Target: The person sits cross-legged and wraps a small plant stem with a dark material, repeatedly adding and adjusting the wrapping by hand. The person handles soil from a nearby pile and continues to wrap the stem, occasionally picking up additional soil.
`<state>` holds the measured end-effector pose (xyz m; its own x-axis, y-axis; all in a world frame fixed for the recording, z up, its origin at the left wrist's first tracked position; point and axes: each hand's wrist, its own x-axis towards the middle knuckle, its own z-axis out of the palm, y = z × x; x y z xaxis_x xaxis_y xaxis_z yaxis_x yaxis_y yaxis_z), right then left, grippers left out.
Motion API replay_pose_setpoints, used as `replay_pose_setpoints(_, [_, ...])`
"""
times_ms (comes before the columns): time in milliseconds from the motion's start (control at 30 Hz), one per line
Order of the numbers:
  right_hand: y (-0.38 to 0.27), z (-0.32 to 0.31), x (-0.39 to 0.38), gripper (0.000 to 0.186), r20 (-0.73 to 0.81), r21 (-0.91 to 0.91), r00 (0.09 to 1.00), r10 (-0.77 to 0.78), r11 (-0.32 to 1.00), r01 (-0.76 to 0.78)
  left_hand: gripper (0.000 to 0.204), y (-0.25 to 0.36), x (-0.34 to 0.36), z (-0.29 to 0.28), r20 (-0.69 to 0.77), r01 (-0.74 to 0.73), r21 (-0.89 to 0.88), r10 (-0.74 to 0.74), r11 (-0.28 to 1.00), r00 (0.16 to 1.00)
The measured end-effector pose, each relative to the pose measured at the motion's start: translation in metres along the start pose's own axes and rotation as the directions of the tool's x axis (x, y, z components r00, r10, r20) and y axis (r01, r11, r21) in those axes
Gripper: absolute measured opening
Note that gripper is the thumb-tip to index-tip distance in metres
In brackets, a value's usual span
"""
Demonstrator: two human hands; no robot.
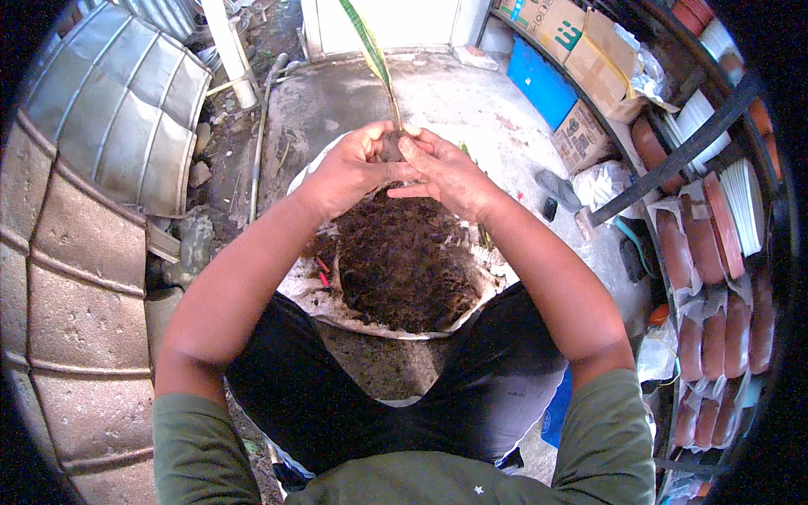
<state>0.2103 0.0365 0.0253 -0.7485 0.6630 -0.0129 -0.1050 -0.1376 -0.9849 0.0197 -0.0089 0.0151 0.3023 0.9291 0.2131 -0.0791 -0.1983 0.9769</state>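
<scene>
Both of my hands are raised over a heap of dark soil [404,261] and cup the base of a snake plant [374,59]. Its long green leaf with yellow edges points up and away from me. My left hand [353,172] closes round the dark root clump [390,150] from the left. From the right, my right hand [450,172] holds the same clump, thumb across its front. The soil lies on a white sack [396,334] between my knees. A small red object [323,276] rests at the soil's left edge.
Shelves at the right carry wrapped stacks of brown pots [703,244] and cardboard boxes [598,59]. A blue crate [543,80] stands beneath the boxes. To the left are a metal sheet panel [118,101], a white post [227,50] and brown roof-like panels [84,278].
</scene>
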Motion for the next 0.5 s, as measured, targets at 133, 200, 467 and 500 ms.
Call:
replay_pose_setpoints(133, [-0.005, 0.000, -0.001, 0.055, 0.052, 0.052, 0.999, -0.007, 0.999, 0.004, 0.042, 0.005, -0.002, 0.003, 0.003, 0.034, 0.005, -0.034, 0.999, 0.999])
replay_pose_setpoints(200, [-0.007, 0.000, -0.001, 0.050, 0.082, 0.023, 0.996, -0.032, 0.999, 0.031, 0.040, 0.006, -0.002, 0.003, 0.013, 0.030, -0.020, -0.029, 0.999, 0.999])
replay_pose_setpoints(467, [-0.005, -0.004, 0.001, 0.051, 0.183, -0.027, 0.974, -0.134, 0.990, 0.141, 0.042, 0.021, -0.007, -0.005, 0.079, 0.032, 0.023, -0.034, 0.999, 0.996])
replay_pose_setpoints(500, [-0.005, -0.004, 0.000, 0.051, 0.185, -0.019, 0.975, -0.126, 0.991, 0.132, 0.041, 0.021, -0.008, -0.005, 0.074, 0.017, 0.035, -0.019, 0.999, 0.997])
